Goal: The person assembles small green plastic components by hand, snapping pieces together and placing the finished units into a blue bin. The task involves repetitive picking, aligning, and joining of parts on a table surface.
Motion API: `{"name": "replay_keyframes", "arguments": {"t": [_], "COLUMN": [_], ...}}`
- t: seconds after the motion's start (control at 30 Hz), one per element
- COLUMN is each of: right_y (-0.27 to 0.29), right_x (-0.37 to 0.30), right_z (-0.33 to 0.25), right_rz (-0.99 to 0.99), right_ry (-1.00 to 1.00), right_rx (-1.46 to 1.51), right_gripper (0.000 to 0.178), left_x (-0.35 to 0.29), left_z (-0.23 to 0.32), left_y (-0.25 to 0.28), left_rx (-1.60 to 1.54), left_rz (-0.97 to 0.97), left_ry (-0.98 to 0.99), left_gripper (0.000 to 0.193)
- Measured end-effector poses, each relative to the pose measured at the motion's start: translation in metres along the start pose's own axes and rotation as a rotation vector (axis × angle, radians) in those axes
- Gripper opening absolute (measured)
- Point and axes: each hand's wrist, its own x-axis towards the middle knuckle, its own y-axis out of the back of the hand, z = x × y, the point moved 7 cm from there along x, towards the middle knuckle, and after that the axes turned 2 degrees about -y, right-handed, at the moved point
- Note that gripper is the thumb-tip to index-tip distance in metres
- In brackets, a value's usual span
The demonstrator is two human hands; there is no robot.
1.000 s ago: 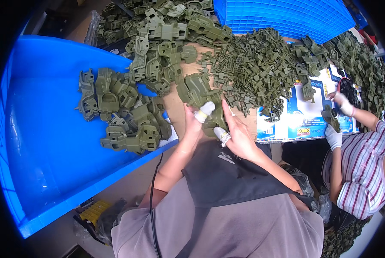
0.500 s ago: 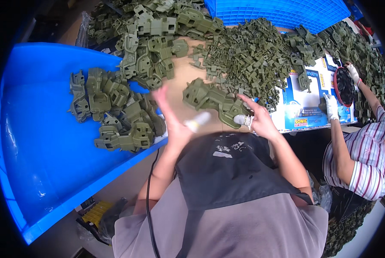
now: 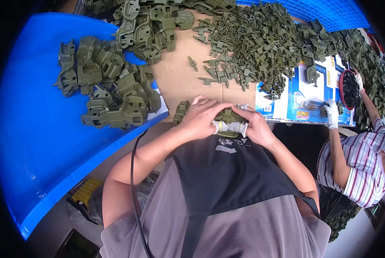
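Note:
Close against my apron, at the front edge of the cardboard-covered table, lies an olive-green moulded plastic vehicle body (image 3: 229, 115). My left hand (image 3: 199, 117) is bent over its middle, the fingers across its top and the white-wrapped thumb at its near side. From the right, my right hand (image 3: 257, 128) grips its other end, with the thumb wrapped in white too. Both thumbs press close together, and my hands hide most of the body. Whether a small part is between the thumbs, I cannot tell.
Left of me stands a large blue bin (image 3: 37, 129) with several green bodies (image 3: 115, 77). A heap of small green connector pieces (image 3: 257, 47) covers the table beyond my hands. At right, a person in white gloves (image 3: 332, 114) holds a red-rimmed round container (image 3: 349, 90) with black contents.
My left hand has come from beside the bin onto the plastic body and closed on it. The body now sits nearer my apron, between both hands. The view has shifted.

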Motion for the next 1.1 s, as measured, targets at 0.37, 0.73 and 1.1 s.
{"name": "replay_keyframes", "arguments": {"t": [0.37, 0.73, 1.1], "right_y": [0.027, -0.014, 0.007], "right_x": [-0.006, 0.037, 0.052], "right_z": [0.040, -0.070, -0.059], "right_rz": [-0.040, -0.050, -0.218], "right_ry": [-0.033, 0.245, 0.326], "right_rx": [0.422, -0.216, 0.002], "right_gripper": [0.057, 0.063, 0.068], "left_x": [-0.035, -0.034, -0.027], "left_z": [-0.045, -0.042, -0.027], "left_y": [0.032, 0.013, 0.023], "left_rx": [-0.730, -0.532, -0.326], "left_rz": [0.259, 0.233, 0.204], "left_ry": [0.085, 0.169, 0.077], "left_gripper": [0.085, 0.070, 0.070]}}
